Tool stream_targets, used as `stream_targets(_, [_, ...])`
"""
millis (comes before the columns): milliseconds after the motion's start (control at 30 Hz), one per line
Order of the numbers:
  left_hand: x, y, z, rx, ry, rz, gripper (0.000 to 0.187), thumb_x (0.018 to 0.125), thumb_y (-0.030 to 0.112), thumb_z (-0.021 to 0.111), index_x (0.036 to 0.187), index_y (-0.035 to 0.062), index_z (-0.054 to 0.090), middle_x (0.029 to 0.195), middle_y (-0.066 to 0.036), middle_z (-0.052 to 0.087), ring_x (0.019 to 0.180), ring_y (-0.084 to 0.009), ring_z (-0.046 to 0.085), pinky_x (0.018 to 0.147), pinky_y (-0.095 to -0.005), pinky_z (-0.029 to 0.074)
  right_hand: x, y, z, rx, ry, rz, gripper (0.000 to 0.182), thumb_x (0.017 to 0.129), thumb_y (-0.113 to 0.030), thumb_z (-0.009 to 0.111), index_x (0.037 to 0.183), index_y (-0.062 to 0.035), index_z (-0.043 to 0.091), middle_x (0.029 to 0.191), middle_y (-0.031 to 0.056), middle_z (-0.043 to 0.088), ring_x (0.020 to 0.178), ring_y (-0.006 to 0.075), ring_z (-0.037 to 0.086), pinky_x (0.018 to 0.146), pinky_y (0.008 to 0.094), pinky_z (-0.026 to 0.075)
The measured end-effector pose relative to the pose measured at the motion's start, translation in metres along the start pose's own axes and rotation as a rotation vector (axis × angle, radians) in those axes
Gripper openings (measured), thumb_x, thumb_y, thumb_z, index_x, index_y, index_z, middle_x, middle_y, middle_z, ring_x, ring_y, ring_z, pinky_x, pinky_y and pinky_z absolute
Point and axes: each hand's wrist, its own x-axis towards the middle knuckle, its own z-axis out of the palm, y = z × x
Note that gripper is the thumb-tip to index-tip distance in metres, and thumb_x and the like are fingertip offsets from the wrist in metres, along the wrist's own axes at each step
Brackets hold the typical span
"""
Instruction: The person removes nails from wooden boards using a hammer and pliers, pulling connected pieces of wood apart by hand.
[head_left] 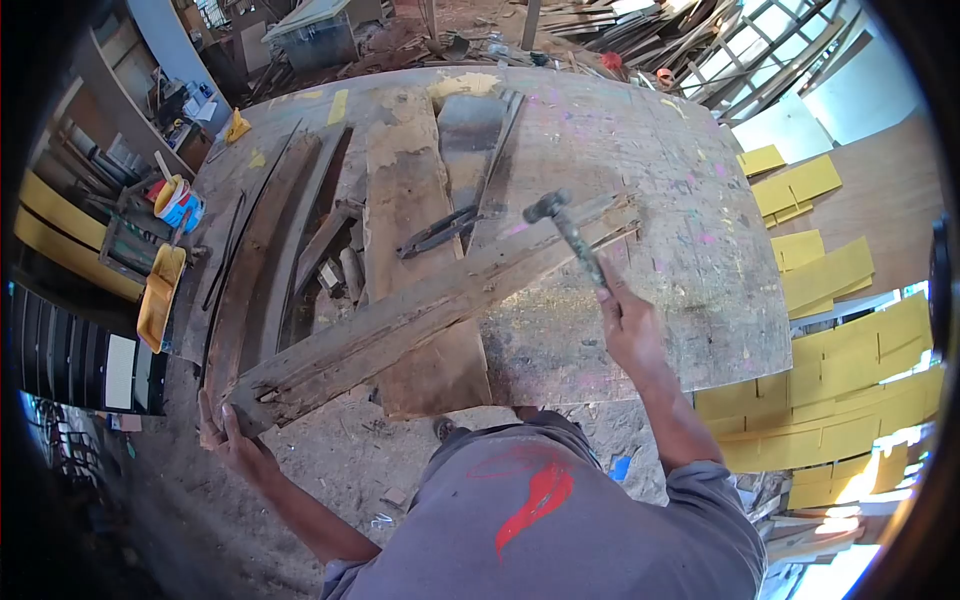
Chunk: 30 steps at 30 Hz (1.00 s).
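A long, weathered wooden beam [430, 312] lies slantwise across the workbench, its near left end jutting past the edge. My left hand [238, 440] grips that end, with fingers and thumb on either side of it. In my right hand [634, 328] is a hammer [573, 238], held by its handle. The hammer's head is raised beside the beam's far right end, which looks split and ragged. Under the beam lies a wide, worn board [405, 190]. A dark metal tool, seemingly pincers [440, 232], rests just beyond the beam.
More old planks [265, 235] and short wood scraps [338, 265] lie on the left of the workbench [650, 150]. At its left edge are a paint bucket [180, 205] and a yellow tray [161, 298]. Yellow boards [840, 390] are stacked at right, and loose timber [640, 45] is piled behind.
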Motion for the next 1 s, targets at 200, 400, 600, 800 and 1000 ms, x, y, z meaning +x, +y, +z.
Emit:
stream_targets(200, [0.004, -0.005, -0.008, 0.001, -0.041, 0.013, 0.056, 0.102, 0.009, 0.064, 0.155, 0.0011, 0.047, 0.137, -0.017, 0.064, 0.119, -0.0226, 0.065, 0.106, -0.0355, 0.052, 0.009, 0.018, 0.019, -0.380, -0.202, -0.149, 0.052, 0.105, -0.016, 0.061, 0.156, -0.0189, 0.051, 0.098, 0.0231, 0.072, 0.085, 0.0423, 0.071, 0.072, 0.0411, 0.055])
stream_targets(400, [0.002, -0.002, -0.004, -0.013, -0.007, -0.016, 0.056, 0.103, 0.009, 0.063, 0.156, 0.0007, 0.046, 0.139, -0.018, 0.063, 0.121, -0.0238, 0.065, 0.107, -0.0360, 0.052, 0.002, -0.036, -0.023, 0.129, 0.174, -0.059, 0.054, 0.107, -0.014, 0.056, 0.159, -0.0209, 0.046, 0.094, 0.0219, 0.074, 0.083, 0.0438, 0.071, 0.072, 0.0407, 0.056])
stream_targets(600, [0.008, -0.017, -0.004, 0.015, -0.012, -0.003, 0.055, 0.103, 0.011, 0.064, 0.155, 0.0032, 0.048, 0.143, -0.018, 0.060, 0.124, -0.0243, 0.063, 0.109, -0.0371, 0.049, 0.019, 0.036, 0.022, -0.309, -0.109, -0.177, 0.050, 0.108, -0.021, 0.057, 0.157, -0.0182, 0.049, 0.083, 0.0236, 0.066, 0.067, 0.0268, 0.061, 0.064, 0.0386, 0.052])
stream_targets(800, [0.004, -0.008, 0.001, -0.010, -0.029, -0.052, 0.055, 0.103, 0.012, 0.064, 0.155, 0.0040, 0.049, 0.145, -0.017, 0.059, 0.127, -0.0238, 0.061, 0.109, -0.0385, 0.049, -0.001, 0.011, 0.008, 0.016, 0.002, -0.009, 0.044, 0.106, -0.023, 0.061, 0.150, -0.0188, 0.058, 0.093, 0.0274, 0.069, 0.079, 0.0422, 0.070, 0.072, 0.0445, 0.054])
stream_targets(1000, [0.001, -0.007, -0.003, -0.018, -0.042, -0.081, 0.059, 0.103, 0.013, 0.064, 0.158, 0.0059, 0.045, 0.147, -0.015, 0.058, 0.129, -0.0248, 0.059, 0.111, -0.0408, 0.047, -0.016, 0.053, 0.033, -0.010, 0.091, -0.014, 0.045, 0.105, -0.021, 0.064, 0.149, -0.0105, 0.059, 0.096, 0.0229, 0.072, 0.073, 0.0209, 0.063, 0.071, 0.0353, 0.053])
